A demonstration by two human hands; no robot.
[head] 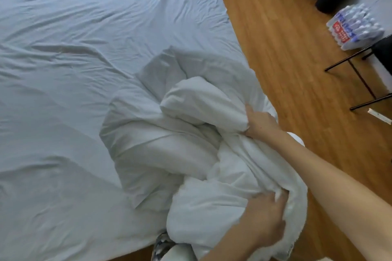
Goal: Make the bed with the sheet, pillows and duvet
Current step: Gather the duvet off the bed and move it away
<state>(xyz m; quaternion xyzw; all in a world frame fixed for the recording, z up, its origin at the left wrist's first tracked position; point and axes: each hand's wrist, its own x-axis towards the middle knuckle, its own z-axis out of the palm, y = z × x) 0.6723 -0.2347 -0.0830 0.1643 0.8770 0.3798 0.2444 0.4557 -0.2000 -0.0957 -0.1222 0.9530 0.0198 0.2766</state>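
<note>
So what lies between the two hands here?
In the head view, only bunched folds of the white duvet lie between the right hand and the left hand; both grip it.

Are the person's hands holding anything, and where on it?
Both grip the bunched white duvet: the right hand a fold at its far edge, the left hand the near bundle.

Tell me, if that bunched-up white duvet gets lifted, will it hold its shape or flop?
The duvet will probably flop: it already lies in soft, puffy folds. It looks light for its bulk. Both hands, left hand and right hand, grip it, and the fabric dents where they do.
</note>
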